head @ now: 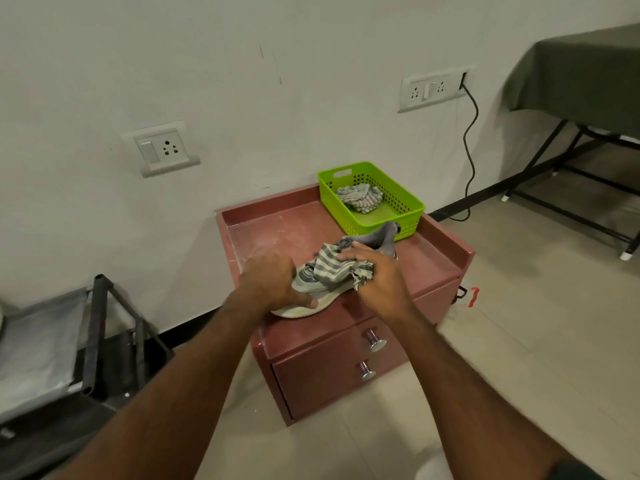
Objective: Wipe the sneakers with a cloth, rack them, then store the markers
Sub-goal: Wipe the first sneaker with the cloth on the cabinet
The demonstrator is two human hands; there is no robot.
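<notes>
A grey sneaker [346, 268] lies on its side near the front edge of the red-brown cabinet [440, 268]. The left hand [273, 282] grips its toe end and pale sole. The right hand [374, 271] presses a striped cloth [329, 268] onto its upper. A green basket [408, 199] at the far right corner holds another striped rag [360, 197].

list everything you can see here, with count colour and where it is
sneaker: 1, grey with pale sole, front of cabinet top
striped cloth: 1, grey and cream, on the sneaker
cabinet: 1, reddish brown, two drawers, against wall
basket: 1, green, back right of cabinet top
second cloth: 1, striped grey, inside basket
rack: 1, black frame, left on floor
wall sockets: 2, white, on wall
covered table: 1, dark green cover, far right
left hand: holds sneaker toe
right hand: presses cloth on sneaker
</notes>
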